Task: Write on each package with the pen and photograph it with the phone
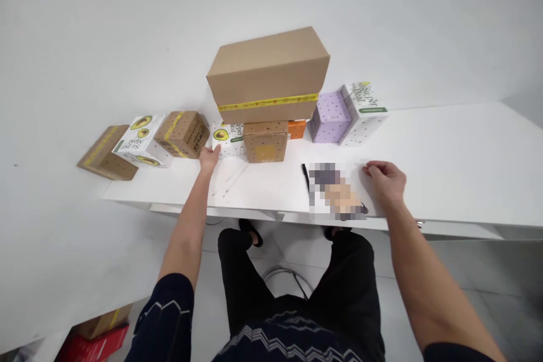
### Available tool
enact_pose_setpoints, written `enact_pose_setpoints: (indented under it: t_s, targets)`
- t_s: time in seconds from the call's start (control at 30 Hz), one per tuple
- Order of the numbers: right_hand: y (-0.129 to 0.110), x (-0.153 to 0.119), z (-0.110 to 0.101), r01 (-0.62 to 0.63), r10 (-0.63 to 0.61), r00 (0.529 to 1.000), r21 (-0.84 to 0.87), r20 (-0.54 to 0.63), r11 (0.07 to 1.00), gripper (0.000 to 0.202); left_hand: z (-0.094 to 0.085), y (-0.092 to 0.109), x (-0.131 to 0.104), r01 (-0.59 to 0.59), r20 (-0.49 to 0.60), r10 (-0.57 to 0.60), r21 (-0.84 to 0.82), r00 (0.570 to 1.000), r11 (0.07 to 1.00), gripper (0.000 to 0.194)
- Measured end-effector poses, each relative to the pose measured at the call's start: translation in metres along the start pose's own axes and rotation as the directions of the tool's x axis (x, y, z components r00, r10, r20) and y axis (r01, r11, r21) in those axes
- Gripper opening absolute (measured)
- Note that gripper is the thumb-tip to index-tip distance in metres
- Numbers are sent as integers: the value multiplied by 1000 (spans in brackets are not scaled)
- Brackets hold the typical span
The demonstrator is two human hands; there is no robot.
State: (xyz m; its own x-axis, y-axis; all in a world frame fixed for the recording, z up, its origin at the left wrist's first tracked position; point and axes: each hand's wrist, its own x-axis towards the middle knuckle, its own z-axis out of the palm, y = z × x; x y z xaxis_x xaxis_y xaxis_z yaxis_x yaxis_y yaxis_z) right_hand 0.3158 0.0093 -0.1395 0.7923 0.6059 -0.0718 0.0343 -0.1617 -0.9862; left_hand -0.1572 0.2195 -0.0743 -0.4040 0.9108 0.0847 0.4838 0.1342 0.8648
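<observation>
My left hand (209, 158) is closed at the left front edge of a white box with avocado prints (231, 147), its thumb against the box; some fingers are hidden. Close on its left stands a brown dotted carton with yellow tape (182, 134). My right hand (387, 181) rests low over the white table, its fingers curled and thumb and forefinger pinched together. Whatever lies between those fingertips cannot be made out. Beside it, to the left, is a flat item with a blurred-out surface (337, 192). A thin black pen-like stick (305, 177) lies along that item's left side.
A large brown carton (271, 82) sits on a smaller brown box (266, 144); an orange box (296, 129) shows behind. Right stand a lilac box (331, 119) and a white avocado box (362, 116). Far left are another avocado box (142, 141) and a tilted brown carton (108, 153).
</observation>
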Motion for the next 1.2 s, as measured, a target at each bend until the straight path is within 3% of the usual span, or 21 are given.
enact_pose_setpoints:
  t_s: [0.13, 0.27, 0.53, 0.87, 1.0, 1.2]
  targets:
    - [1, 1, 1, 9, -9, 1000, 15, -2, 1000, 13, 8, -2, 4, 159, 17, -158, -118, 987, 980, 36]
    - [3, 3, 1, 17, -17, 1000, 19, -1, 1000, 14, 7, -5, -2, 183, 20, -184, -254, 983, 950, 34]
    - [0, 0, 1, 23, -23, 1000, 8, -1, 1000, 13, 2, -22, -28, 66, 84, -35, -404, 996, 912, 18]
    - [-3, -3, 3, 38, -38, 999, 4, -27, 999, 14, -2, -36, -51, -73, 22, 86, -338, 996, 938, 15]
    - [-1, -2, 4, 40, -40, 998, 6, -44, 999, 13, -15, -45, -92, -162, -93, 143, -246, 985, 956, 14]
    - [1, -2, 5, 49, -47, 998, 43, -53, 998, 14, -22, -53, -198, -290, -234, 255, -132, 938, 948, 16]
